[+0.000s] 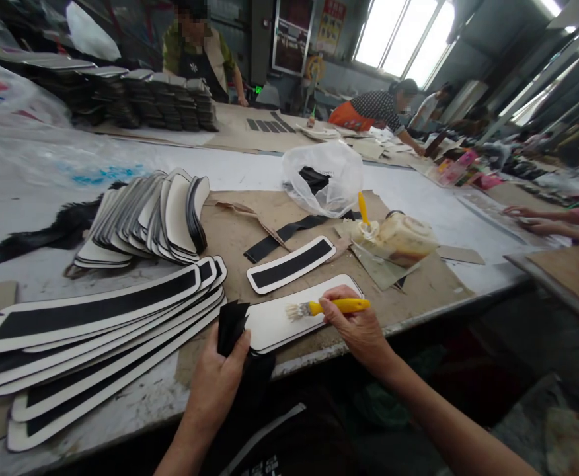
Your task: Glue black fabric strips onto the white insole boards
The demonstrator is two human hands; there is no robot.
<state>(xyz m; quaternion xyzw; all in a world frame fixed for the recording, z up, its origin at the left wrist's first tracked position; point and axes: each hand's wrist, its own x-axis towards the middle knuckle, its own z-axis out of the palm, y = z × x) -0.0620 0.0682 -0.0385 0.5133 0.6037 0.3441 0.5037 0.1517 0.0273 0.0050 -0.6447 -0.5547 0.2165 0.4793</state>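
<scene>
- Two bare hands worked at the near edge of the bench (254, 164), each closed around something.
- The left hand (217, 377) gripped a bunch of black strips (232, 325) between thumb and fingers, just beside the left end of a white panel.
- The right hand (356, 325) pinched the yellow handle of a brush (314, 307), its pale bristles pointing left over the panel; whether they touched it could not be told.
- That white panel (274, 327) lay flat at the near edge, between the hands, with another edge showing beneath it.
- Just beyond it, a smaller white panel with a black strip (292, 264) along its middle lay on brown paper (225, 225).
- To the left, long curved panels (111, 311) with black centres overlapped in a fanned pile; farther back, shorter pale panels (143, 221) leaned together in a row.
- A loose black strip (287, 237) lay beyond the smaller panel.
- Farther right stood a stained, pale container (406, 235), with a second yellow brush (363, 208) upright near it.
- Beyond these, a translucent plastic bag (344, 168) held black material (314, 178).
- On the far side, a person in an apron (215, 63) stood at left; another, in orange and dotted cloth (369, 109), bent forward at right.
</scene>
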